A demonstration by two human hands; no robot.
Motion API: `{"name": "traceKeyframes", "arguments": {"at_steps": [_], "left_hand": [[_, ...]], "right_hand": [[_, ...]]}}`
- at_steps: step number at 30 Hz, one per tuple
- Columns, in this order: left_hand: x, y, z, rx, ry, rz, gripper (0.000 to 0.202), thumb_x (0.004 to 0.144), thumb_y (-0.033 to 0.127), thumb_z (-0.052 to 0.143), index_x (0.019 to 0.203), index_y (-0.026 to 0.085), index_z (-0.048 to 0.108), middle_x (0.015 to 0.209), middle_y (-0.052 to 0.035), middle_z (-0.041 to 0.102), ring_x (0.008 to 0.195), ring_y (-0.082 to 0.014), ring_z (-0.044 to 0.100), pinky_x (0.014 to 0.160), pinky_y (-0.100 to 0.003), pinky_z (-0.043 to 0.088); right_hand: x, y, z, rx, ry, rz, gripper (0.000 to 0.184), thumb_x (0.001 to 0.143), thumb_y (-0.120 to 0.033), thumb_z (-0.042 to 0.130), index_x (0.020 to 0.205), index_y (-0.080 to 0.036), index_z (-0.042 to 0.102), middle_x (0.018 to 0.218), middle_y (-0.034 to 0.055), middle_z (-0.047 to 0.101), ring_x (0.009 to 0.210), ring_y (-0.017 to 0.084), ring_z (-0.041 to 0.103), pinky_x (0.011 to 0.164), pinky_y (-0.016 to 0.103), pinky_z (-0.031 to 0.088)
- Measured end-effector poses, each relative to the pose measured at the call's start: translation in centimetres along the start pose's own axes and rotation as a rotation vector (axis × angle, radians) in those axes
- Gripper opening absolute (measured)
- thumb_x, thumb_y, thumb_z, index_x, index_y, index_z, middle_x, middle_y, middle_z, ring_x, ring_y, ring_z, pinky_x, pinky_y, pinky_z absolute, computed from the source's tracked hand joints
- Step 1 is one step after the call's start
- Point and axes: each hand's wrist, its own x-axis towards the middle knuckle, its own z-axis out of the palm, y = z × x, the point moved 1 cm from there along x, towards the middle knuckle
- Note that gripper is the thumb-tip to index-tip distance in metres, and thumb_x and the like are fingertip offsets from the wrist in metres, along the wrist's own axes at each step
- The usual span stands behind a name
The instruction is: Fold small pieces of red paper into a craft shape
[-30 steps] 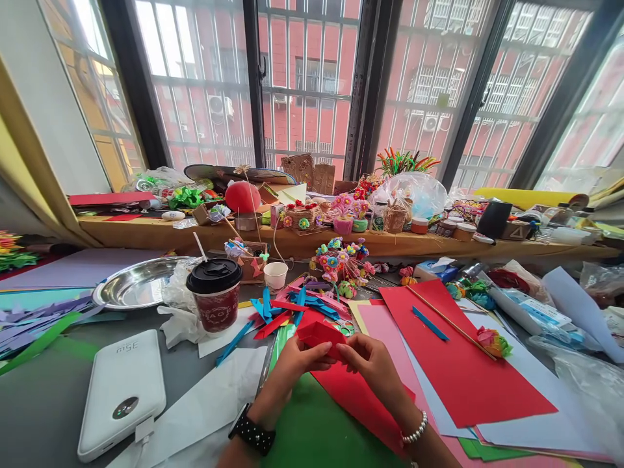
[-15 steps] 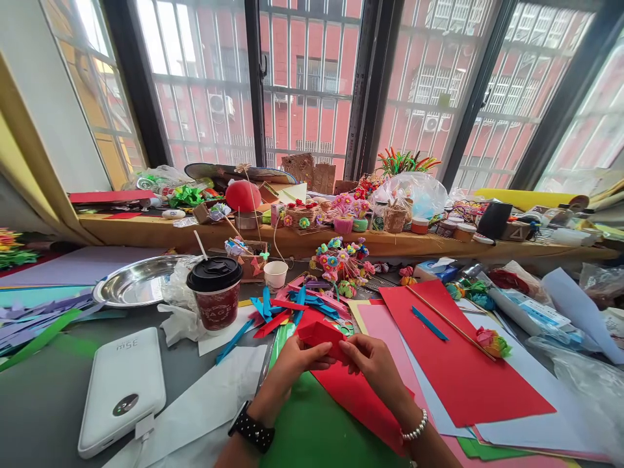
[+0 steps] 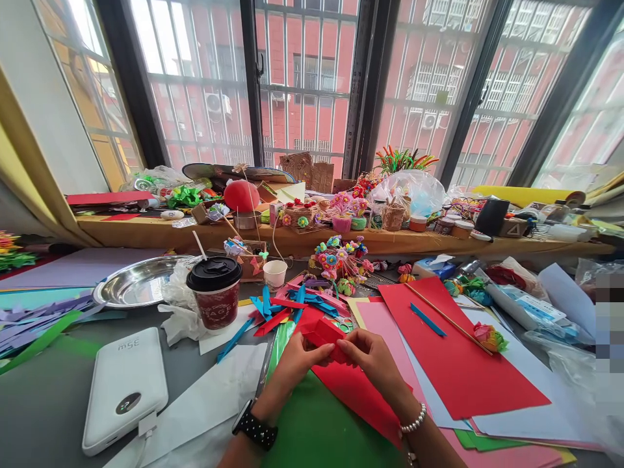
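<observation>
Both my hands pinch a small folded red paper piece [image 3: 325, 331] just above the table. My left hand [image 3: 295, 362], with a black watch on the wrist, grips its left side. My right hand [image 3: 373, 361], wearing a pearl bracelet, grips its right side. Under them lie a red paper sheet [image 3: 358, 398] and a green sheet [image 3: 316, 432]. Just beyond the folded piece sits a pile of blue and red paper strips [image 3: 292, 304].
A lidded red coffee cup [image 3: 215, 292] and a steel bowl [image 3: 139, 281] stand at the left, a white power bank [image 3: 125, 387] nearer me. A large red sheet [image 3: 453, 351] with a wooden stick [image 3: 451, 318] lies right. Craft flowers [image 3: 341, 257] crowd the wooden sill.
My hands keep hold of the red piece and have turned it slightly between the fingers. The view has shifted a little; nothing else on the table moved.
</observation>
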Motion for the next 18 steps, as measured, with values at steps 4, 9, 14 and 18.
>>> {"name": "traceKeyframes", "arguments": {"at_steps": [4, 9, 14, 18], "left_hand": [[0.02, -0.24, 0.32, 0.003, 0.016, -0.025, 0.034, 0.054, 0.033, 0.067, 0.076, 0.01, 0.056, 0.068, -0.0059, 0.063, 0.064, -0.0177, 0.058, 0.056, -0.026, 0.044], [-0.02, -0.09, 0.28, -0.053, -0.046, 0.018, 0.028, 0.053, 0.031, 0.068, 0.07, 0.012, 0.056, 0.059, -0.0009, 0.06, 0.057, -0.0133, 0.055, 0.051, -0.021, 0.04], [-0.1, 0.14, 0.02, -0.053, -0.059, -0.038, 0.032, 0.05, 0.032, 0.07, 0.069, 0.011, 0.055, 0.058, -0.0001, 0.059, 0.055, -0.0122, 0.053, 0.05, -0.021, 0.039], [0.02, -0.02, -0.05, -0.09, -0.067, -0.04, 0.035, 0.047, 0.032, 0.071, 0.07, 0.012, 0.054, 0.057, 0.0006, 0.058, 0.055, -0.012, 0.053, 0.049, -0.021, 0.04]], "right_hand": [[-0.1, 0.2, 0.54, 0.041, 0.025, -0.004, 0.025, 0.071, -0.038, 0.051, 0.061, -0.015, 0.052, 0.055, 0.002, 0.059, 0.051, 0.013, 0.054, 0.047, 0.021, 0.04], [-0.08, 0.01, 0.51, 0.059, -0.039, 0.0, 0.023, 0.073, -0.036, 0.05, 0.062, -0.015, 0.052, 0.055, 0.0015, 0.059, 0.051, 0.012, 0.054, 0.048, 0.021, 0.041], [-0.06, -0.51, 0.19, 0.016, -0.06, -0.014, 0.024, 0.074, -0.034, 0.049, 0.06, -0.015, 0.051, 0.054, 0.0002, 0.056, 0.051, 0.012, 0.053, 0.048, 0.021, 0.04], [-0.1, -0.46, 0.31, 0.009, -0.034, -0.033, 0.025, 0.075, -0.034, 0.048, 0.058, -0.015, 0.05, 0.052, -0.001, 0.052, 0.05, 0.011, 0.05, 0.047, 0.021, 0.039]]}}
